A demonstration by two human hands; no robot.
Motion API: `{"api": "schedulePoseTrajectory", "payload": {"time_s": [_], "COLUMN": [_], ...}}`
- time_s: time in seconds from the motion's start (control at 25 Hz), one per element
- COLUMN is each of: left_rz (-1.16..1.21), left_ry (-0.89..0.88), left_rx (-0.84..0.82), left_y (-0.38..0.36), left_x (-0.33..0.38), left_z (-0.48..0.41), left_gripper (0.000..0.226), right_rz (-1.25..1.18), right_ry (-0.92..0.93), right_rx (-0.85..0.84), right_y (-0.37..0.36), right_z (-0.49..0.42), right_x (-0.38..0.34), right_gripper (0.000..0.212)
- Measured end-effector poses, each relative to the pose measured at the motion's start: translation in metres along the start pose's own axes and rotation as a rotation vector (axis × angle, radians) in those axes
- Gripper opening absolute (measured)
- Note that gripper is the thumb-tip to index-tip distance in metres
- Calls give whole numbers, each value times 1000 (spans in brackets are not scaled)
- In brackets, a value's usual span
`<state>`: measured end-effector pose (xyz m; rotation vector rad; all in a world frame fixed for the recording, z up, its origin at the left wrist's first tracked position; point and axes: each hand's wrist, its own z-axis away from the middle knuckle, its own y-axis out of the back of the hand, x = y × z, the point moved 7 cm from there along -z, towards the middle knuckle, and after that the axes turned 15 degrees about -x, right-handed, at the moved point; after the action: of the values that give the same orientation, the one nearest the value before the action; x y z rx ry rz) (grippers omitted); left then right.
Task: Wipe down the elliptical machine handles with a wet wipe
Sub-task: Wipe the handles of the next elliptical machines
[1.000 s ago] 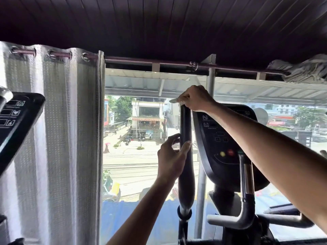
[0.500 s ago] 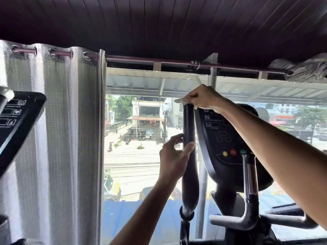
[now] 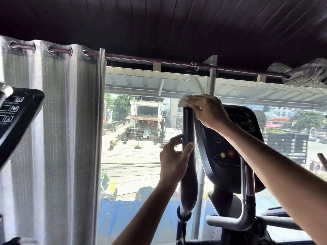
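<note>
Window (image 3: pixel 141 165) backlit. Right hand (image 3: pixel 207 112) fingers curled, pinning wipe (image 3: pixel 183 101) on handle (image 3: pixel 188 131) top; left hand (image 3: pixel 174 161) loosely wraps it. Risk: weak brace, handle swings, wipe slips.

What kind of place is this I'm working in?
Most likely a gym, on an upper floor: an elliptical's handle and console ahead, a second machine's console at left, and a window looking down on a street.

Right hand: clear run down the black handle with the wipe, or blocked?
Probably only partway: the right hand holds the wet wipe at the top of the handle, but the left hand grips it midway.
</note>
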<state>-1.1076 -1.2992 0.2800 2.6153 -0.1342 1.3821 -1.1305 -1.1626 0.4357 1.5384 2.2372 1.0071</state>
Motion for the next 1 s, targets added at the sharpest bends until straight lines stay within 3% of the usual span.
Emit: {"api": "schedulePoseTrajectory", "payload": {"time_s": [0.12,0.2,0.32,0.36,0.52,0.6,0.68,1.0], "left_rz": [14,26,62,81,116,140,153,146], "left_ry": [20,23,38,45,57,60,64,52], "left_rx": [-7,-26,-76,-104,-195,-221,-221,-162], "left_y": [-1,0,1,1,0,-1,-1,-6], "left_x": [1,-1,-8,-10,-16,-20,-22,-25], "left_z": [4,9,21,26,47,56,62,70], "left_gripper": [48,45,21,12,13,10,9,15], "right_rz": [146,199,314,300,183,112,68,44], "right_ry": [161,145,162,170,293,313,340,419], "right_rx": [-302,-451,-600,-581,-553,-436,-354,-334], "right_y": [1,4,-6,-6,-6,0,3,3], "right_z": [-23,-36,-37,-35,0,17,38,69], "right_x": [-19,-25,-36,-40,-53,-56,-59,-72], "right_gripper": [20,20,20,20,19,16,14,14]}}
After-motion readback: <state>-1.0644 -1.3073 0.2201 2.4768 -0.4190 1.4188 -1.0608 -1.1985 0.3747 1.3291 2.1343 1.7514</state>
